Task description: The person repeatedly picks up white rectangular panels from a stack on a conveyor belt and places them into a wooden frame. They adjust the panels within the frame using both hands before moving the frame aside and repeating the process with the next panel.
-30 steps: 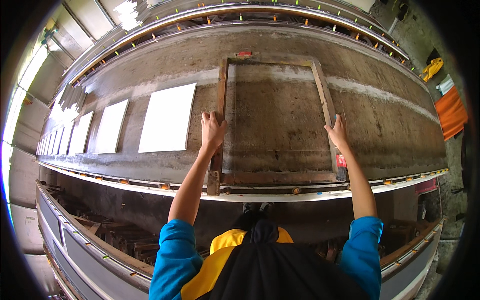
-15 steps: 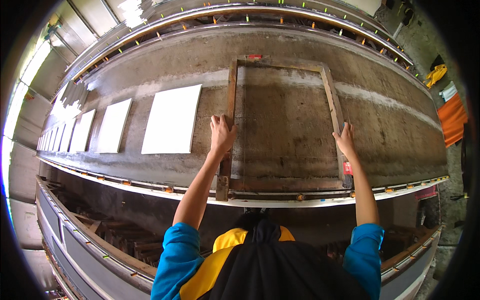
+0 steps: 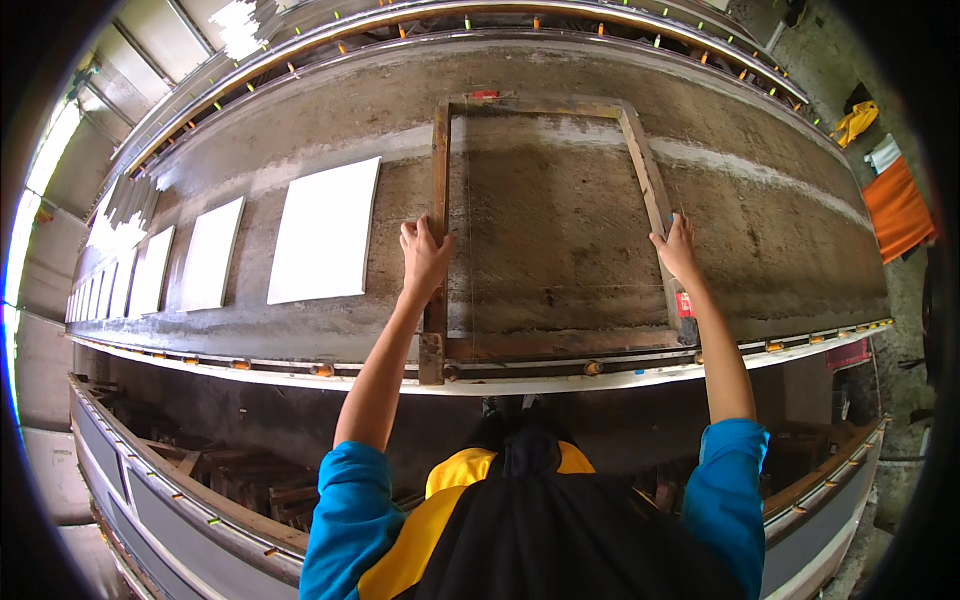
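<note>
A large rectangular wooden frame [image 3: 648, 175] lies on or just over a long, stained brown table [image 3: 770, 240]; whether it touches cannot be told. The tabletop shows through its middle. My left hand [image 3: 427, 258] grips the frame's left side, fingers curled over the bar. On the opposite bar, my right hand [image 3: 676, 248] is closed with the thumb on the inner side. Red tape marks the frame's far left corner and its right bar below my right hand. To the left lies a white sheet or panel [image 3: 325, 230], apart from the frame.
More white panels [image 3: 212, 254] continue in a row leftward. A pale rail [image 3: 520, 385] with orange clips runs along the near edge; another clip-lined rail [image 3: 370, 38] runs beyond the table. Behind me stands a rack [image 3: 150, 470]. Orange cloth [image 3: 897, 210] hangs at far right.
The whole view has shifted, so the table, frame and hands appear slightly higher and further left. Both hands keep their hold at the same spots on the frame.
</note>
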The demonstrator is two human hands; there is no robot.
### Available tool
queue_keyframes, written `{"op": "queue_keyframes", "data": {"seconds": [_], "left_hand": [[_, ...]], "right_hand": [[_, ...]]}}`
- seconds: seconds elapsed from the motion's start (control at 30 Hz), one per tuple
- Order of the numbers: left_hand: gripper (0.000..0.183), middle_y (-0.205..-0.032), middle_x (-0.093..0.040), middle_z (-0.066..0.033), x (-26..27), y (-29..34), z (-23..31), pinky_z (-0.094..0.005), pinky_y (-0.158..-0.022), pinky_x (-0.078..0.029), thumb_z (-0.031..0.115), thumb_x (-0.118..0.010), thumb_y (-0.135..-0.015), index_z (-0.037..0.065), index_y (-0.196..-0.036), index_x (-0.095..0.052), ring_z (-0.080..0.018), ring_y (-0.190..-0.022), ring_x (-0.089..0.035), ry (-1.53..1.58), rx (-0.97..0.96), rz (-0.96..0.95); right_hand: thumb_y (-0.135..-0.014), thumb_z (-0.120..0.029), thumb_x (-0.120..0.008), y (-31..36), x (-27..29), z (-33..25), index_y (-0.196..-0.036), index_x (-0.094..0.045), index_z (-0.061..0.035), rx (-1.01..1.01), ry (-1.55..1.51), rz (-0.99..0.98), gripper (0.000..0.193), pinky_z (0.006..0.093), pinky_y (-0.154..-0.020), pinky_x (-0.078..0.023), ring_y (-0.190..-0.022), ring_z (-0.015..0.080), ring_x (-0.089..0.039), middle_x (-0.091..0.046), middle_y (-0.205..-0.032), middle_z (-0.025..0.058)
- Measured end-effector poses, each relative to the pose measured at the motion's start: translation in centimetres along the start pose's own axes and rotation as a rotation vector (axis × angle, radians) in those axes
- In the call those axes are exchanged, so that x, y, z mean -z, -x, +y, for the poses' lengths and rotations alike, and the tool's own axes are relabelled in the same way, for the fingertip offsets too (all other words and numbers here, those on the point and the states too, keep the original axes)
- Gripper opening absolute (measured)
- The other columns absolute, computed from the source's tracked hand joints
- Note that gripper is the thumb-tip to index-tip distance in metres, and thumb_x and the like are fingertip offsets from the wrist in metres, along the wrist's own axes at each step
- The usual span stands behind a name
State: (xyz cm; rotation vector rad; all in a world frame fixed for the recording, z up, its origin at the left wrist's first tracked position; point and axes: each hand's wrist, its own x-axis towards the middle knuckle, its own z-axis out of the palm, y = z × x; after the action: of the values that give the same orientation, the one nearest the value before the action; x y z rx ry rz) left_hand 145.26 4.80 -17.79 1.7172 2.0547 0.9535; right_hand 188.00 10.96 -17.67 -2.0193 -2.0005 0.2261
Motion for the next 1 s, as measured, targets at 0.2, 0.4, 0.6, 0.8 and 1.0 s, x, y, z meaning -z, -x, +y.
{"op": "queue_keyframes", "data": {"seconds": [0.2,0.4,0.6,0.8,1.0], "left_hand": [[0.065,-0.117,-0.034,-0.0228,-0.3,0.4,-0.5,-0.0443,-0.095,-0.029,0.019,-0.061,-0.072,0.002,-0.127,-0.03,-0.0378,-0.108,-0.032,0.037,0.054,-0.052],[0.063,-0.117,-0.036,-0.0227,0.4,0.3,-0.6,-0.0447,-0.094,-0.029,0.018,-0.061,-0.072,0.0,-0.125,-0.032,-0.0377,-0.109,-0.033,-0.128,-0.008,-0.009],[0.067,-0.12,-0.038,-0.0236,1.3,1.5,2.1,-0.0454,-0.098,-0.027,0.022,-0.058,-0.076,-0.002,-0.129,-0.025,-0.0383,-0.112,-0.033,-0.233,0.024,-0.057],[0.064,-0.127,-0.037,-0.017,6.7,7.8,6.2,-0.0429,-0.102,-0.023,0.019,-0.059,-0.078,0.006,-0.132,-0.027,-0.0328,-0.12,-0.028,0.012,-0.095,0.219],[0.017,-0.097,-0.057,-0.007,11.4,20.8,2.2,-0.0263,-0.082,-0.039,0.01,-0.045,-0.09,-0.001,-0.1,-0.054,-0.0137,-0.089,-0.053,0.653,0.055,0.917]], "right_hand": [[-0.085,-0.029,-0.052,0.3,0.4,-0.3,-0.132,-0.016,0.0067,0.0,-0.031,-0.019,0.069,0.0511,-0.102,-0.018,-0.123,0.0459,-0.019,-0.02,-0.131,0.033],[-0.085,-0.024,-0.052,0.9,0.6,-1.6,-0.13,-0.017,0.0094,0.045,-0.06,0.012,0.066,0.0511,-0.096,-0.028,-0.114,0.0462,-0.031,-0.03,-0.122,0.0318],[-0.082,-0.021,-0.056,0.9,0.7,-1.4,-0.129,-0.019,0.0092,0.107,-0.007,0.061,0.067,0.0449,-0.093,-0.034,-0.112,0.0427,-0.035,-0.028,-0.124,0.0291],[-0.087,-0.023,-0.05,4.3,7.7,-4.8,-0.13,-0.027,0.0005,0.226,-0.178,0.089,0.054,0.0406,-0.091,-0.036,-0.11,0.0352,-0.04,-0.038,-0.12,0.0224],[-0.087,-0.004,-0.044,16.9,10.4,-21.9,-0.092,-0.055,-0.0014,0.718,-1.179,-0.274,0.013,0.0278,-0.075,-0.045,-0.083,0.015,-0.057,-0.059,-0.091,0.0091]]}}
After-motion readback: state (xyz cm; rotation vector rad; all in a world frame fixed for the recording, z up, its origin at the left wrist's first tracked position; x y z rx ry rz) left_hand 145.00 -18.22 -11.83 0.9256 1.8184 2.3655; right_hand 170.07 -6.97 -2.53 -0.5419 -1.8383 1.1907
